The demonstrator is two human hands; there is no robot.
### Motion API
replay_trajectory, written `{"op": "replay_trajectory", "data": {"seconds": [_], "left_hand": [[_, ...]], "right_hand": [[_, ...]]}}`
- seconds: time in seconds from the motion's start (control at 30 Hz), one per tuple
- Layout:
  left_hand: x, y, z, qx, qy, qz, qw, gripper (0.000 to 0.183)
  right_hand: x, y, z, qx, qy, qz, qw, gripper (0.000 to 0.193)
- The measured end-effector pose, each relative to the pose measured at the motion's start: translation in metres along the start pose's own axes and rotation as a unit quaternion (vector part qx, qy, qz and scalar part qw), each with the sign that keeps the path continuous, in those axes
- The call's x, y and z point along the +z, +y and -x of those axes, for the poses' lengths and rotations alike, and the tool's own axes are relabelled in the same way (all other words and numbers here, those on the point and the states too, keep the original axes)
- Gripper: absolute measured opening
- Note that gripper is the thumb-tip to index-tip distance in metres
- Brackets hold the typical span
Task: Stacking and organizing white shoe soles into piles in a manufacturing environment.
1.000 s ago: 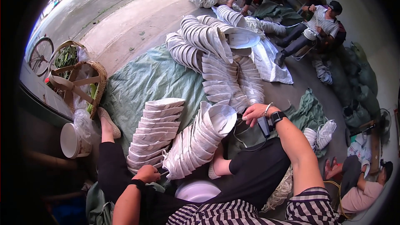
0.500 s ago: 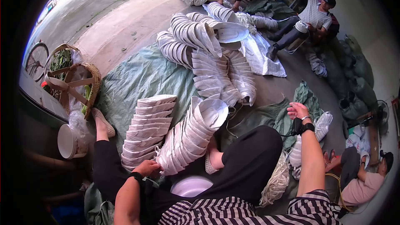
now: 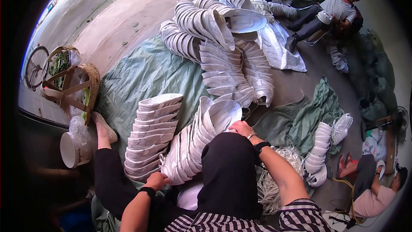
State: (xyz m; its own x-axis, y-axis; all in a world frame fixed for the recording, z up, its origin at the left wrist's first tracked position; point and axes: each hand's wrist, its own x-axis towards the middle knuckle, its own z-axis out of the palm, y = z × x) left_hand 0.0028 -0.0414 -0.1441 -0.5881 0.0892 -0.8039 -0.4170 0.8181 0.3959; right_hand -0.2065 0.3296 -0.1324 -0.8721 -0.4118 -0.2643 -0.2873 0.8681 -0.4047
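Between my hands leans a stack of white, shoe-shaped cloth pieces [image 3: 187,148], nested one in another, tilted up to the right. My left hand [image 3: 157,181] pinches an edge at its lower end. Closed at the rim of its upper end is my right hand [image 3: 241,128]; its fingertips are partly hidden. A second stack of the same pieces [image 3: 152,133] stands just left, on a green plastic sheet [image 3: 141,73]. Below the held stack, a pale bowl [image 3: 188,197] shows partly behind my raised knee.
More nested stacks [image 3: 223,68] lie ahead. White strips [image 3: 274,189] and a wrapped white roll [image 3: 317,146] lie to my right. At left are a white bucket [image 3: 71,150] and wicker basket [image 3: 92,86]. Co-workers sit at the far right [image 3: 339,8] and near right [image 3: 373,197].
My right hand has come down from the raised right side to the stack's upper rim. My right knee has moved left, covering part of the bowl. My left hand stays at the lower end.
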Motion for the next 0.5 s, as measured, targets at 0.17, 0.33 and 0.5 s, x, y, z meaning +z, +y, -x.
{"op": "replay_trajectory", "data": {"seconds": [0.17,0.33,0.5], "left_hand": [[-0.002,0.009,-0.004,-0.006,-0.008,-0.019,1.0,0.026],[0.002,0.017,-0.008,-0.029,-0.042,-0.043,0.998,0.028],[0.009,0.021,-0.007,-0.054,-0.027,-0.09,0.994,0.027]], "right_hand": [[0.019,-0.029,-0.018,0.054,-0.255,0.149,0.954,0.03],[0.003,-0.026,0.003,0.087,-0.302,-0.019,0.949,0.036],[-0.029,-0.017,0.042,0.189,-0.249,-0.152,0.938,0.045]]}}
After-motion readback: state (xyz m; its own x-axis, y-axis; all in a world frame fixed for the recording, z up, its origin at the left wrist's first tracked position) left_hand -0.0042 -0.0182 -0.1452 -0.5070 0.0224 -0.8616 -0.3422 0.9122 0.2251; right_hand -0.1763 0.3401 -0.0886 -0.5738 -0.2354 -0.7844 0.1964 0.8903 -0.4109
